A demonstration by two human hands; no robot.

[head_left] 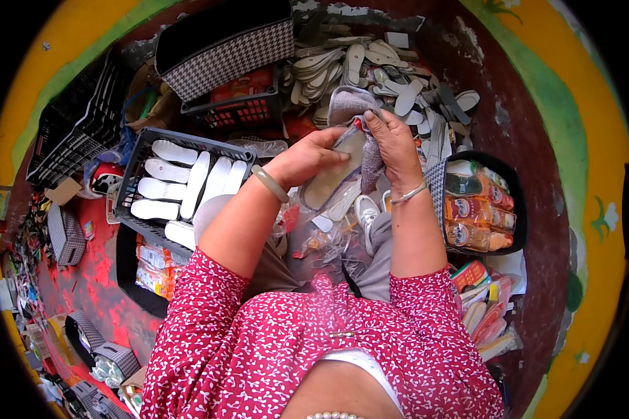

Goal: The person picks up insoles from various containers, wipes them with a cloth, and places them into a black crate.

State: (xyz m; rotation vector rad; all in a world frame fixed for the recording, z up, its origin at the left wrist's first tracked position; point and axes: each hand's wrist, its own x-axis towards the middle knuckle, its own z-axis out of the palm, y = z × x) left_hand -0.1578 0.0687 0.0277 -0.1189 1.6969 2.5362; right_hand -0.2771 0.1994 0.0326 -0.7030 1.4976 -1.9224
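Beige insole (328, 185) with a dark edge slants downward in front of the person, above the lap and shoes, its upper end in the left hand (318, 155). That hand is closed on it, the thumb flat on its face. Beside it, the right hand (395, 143) pinches a grey fuzzy piece (372, 166) between thumb and fingers; part of the grey material rises above both hands and part hangs below, and I cannot tell whether it is one piece or two. A small red spot (358, 123) shows between the hands. Pale bangles (270, 184) circle both wrists. Beneath the hands are a white shoe (367, 218) and crumpled clear wrappers (320, 241). Just to the left, a dark crate (124, 199) holds white insoles (197, 183), most lying flat; to the right, a checked basket (436, 188) holds packets in orange and green wrapping (472, 209). Beyond the hands spreads a loose heap of insoles (405, 98), with a checked box (230, 59) to its left. Farther out curves a painted wall (531, 133) in maroon, green and yellow
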